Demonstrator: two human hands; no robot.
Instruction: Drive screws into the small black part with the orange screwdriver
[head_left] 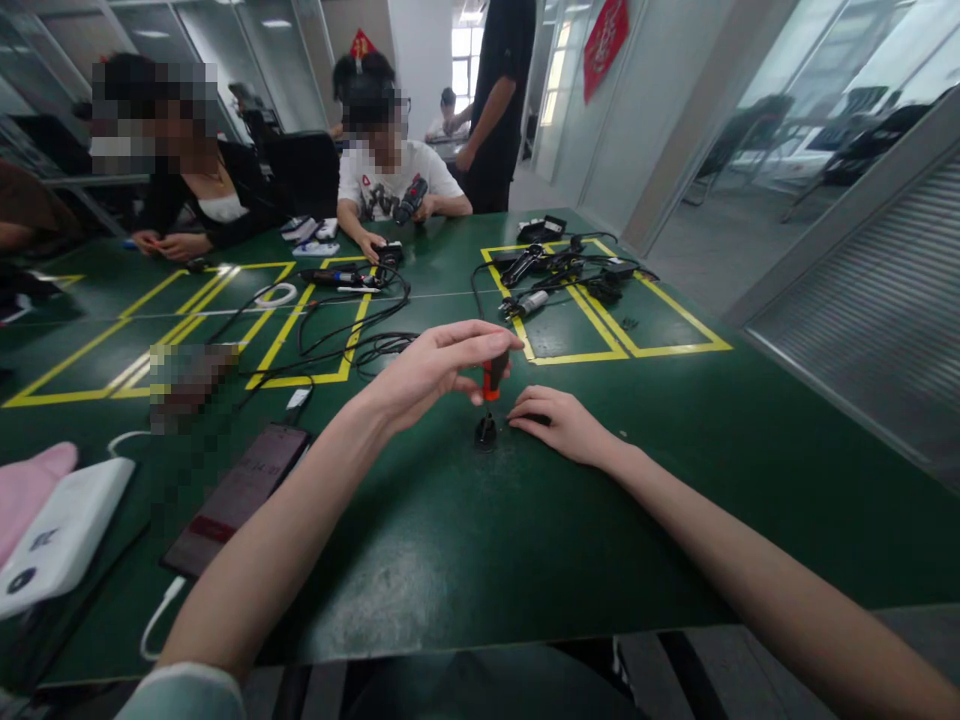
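My left hand [442, 365] is closed around the red and black handle of a screwdriver [492, 380], held upright. Its shaft points straight down into a small round black part [485, 432] that sits on the green table. Just to the right, my right hand [556, 422] rests low on the tabletop with its fingers curled toward the black part, not touching the screwdriver. Something dark shows under those fingers, but I cannot make out what it is. Tiny bits lie between the right fingertips and the black part.
Yellow tape frames mark the green table [420, 570]. Black cables and tools [555, 270] lie at the back right, more cables [352, 320] at centre left. A phone [240, 495] and a white power bank [64, 535] lie left. Across the table, a person holds a power drill [410, 200].
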